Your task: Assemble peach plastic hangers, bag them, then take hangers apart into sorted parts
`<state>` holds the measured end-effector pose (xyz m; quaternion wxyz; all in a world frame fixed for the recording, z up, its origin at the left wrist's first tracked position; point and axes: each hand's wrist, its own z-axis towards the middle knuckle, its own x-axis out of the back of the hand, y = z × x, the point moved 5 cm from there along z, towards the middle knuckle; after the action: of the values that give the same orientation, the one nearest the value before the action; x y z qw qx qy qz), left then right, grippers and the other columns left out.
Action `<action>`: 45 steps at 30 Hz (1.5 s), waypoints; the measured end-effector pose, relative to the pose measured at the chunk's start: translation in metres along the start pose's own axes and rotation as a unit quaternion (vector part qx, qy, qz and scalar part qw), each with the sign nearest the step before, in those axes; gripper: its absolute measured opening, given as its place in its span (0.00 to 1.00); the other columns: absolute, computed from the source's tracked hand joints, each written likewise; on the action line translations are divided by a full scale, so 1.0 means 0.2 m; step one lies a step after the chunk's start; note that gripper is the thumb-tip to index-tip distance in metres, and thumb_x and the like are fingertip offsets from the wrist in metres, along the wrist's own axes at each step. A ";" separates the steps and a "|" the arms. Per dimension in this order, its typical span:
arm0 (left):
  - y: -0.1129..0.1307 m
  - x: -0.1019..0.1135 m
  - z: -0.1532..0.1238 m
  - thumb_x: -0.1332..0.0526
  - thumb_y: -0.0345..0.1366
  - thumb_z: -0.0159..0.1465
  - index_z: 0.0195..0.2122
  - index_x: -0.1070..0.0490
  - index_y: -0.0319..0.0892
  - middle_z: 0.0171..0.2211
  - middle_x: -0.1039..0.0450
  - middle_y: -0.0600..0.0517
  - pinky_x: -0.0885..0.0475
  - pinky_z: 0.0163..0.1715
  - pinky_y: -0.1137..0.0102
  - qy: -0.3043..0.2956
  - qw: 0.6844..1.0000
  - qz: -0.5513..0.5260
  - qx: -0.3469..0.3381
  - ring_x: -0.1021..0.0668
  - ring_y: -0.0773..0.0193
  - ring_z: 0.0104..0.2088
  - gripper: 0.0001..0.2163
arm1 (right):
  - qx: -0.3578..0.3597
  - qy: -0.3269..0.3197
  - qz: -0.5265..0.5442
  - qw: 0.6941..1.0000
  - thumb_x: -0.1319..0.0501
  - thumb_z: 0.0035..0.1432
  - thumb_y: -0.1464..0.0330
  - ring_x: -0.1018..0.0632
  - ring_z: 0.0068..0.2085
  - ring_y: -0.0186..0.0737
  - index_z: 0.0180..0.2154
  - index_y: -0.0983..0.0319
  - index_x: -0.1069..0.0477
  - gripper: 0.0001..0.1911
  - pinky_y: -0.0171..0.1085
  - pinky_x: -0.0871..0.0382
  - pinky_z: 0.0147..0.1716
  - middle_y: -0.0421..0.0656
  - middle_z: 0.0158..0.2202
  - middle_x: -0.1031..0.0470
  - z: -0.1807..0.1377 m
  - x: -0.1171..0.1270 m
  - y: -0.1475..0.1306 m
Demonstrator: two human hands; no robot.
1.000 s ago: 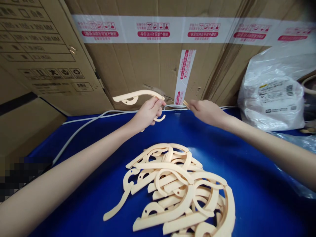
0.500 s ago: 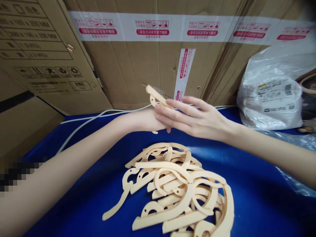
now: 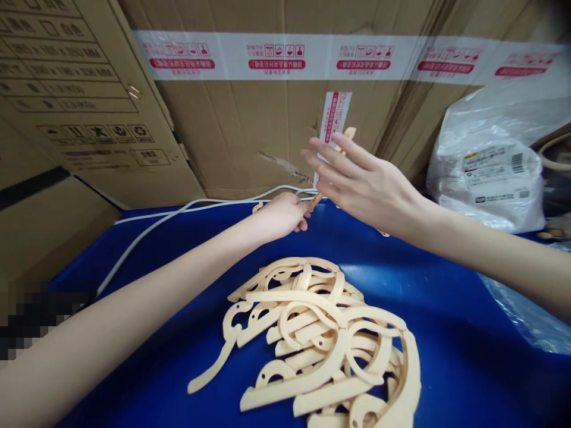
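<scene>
In the head view my left hand (image 3: 285, 215) is closed around the lower end of a beige folding clothes hanger (image 3: 314, 201), held above the far part of the blue surface. My right hand (image 3: 368, 187) is just to the right, palm away from me, its fingers stretched and slightly apart. The hanger's upper tip shows past those fingers; its middle is hidden behind them. Small beige bits also peek out below the right hand and behind the left. Whether the right hand touches the hanger, I cannot tell. A pile of similar folding hangers (image 3: 316, 300) lies nearer to me.
Cardboard boxes (image 3: 232, 131) with printed tape stand along the back and left. White cables (image 3: 178, 209) run along the rear of the blue surface (image 3: 178, 339). A clear plastic bag (image 3: 491, 172) with a label sits at the back right, and more clear plastic film (image 3: 530, 315) lies at the right.
My hands have drawn apart: the right moved rightward, the left slightly lower. The hanger tip now points up to the right instead of up to the left. The pile is unchanged.
</scene>
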<state>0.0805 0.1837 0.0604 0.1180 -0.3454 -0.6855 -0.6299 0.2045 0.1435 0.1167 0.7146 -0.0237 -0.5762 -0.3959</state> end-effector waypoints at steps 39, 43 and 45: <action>0.16 0.00 -0.07 0.49 0.41 0.74 0.29 0.39 0.43 0.24 0.44 0.56 0.39 0.21 0.75 -0.210 0.898 -0.368 -0.118 0.39 0.72 0.19 0.16 | -0.090 -0.025 -0.015 0.995 0.54 0.65 0.75 0.21 0.34 0.47 0.56 0.68 0.33 0.22 0.39 0.41 0.28 0.52 0.42 0.21 -0.03 -0.05 0.20; 0.15 -0.04 -0.05 0.50 0.39 0.75 0.35 0.36 0.44 0.22 0.46 0.59 0.43 0.17 0.77 -0.085 0.967 -0.166 -0.174 0.41 0.73 0.17 0.11 | -0.158 -0.018 0.229 0.960 0.50 0.67 0.64 0.27 0.25 0.40 0.42 0.64 0.31 0.12 0.37 0.39 0.26 0.46 0.29 0.25 -0.06 -0.12 0.26; 0.12 -0.03 0.00 0.49 0.38 0.75 0.37 0.33 0.44 0.22 0.41 0.58 0.41 0.17 0.76 -0.012 0.985 -0.045 -0.167 0.37 0.73 0.17 0.11 | -0.181 -0.021 0.356 0.916 0.49 0.69 0.59 0.28 0.24 0.37 0.38 0.60 0.33 0.13 0.36 0.36 0.25 0.41 0.28 0.26 -0.07 -0.17 0.30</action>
<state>0.0998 0.1799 0.0753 0.0219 -0.3363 -0.5868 -0.7363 0.2513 0.1955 0.1087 0.7793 -0.3649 -0.4630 -0.2126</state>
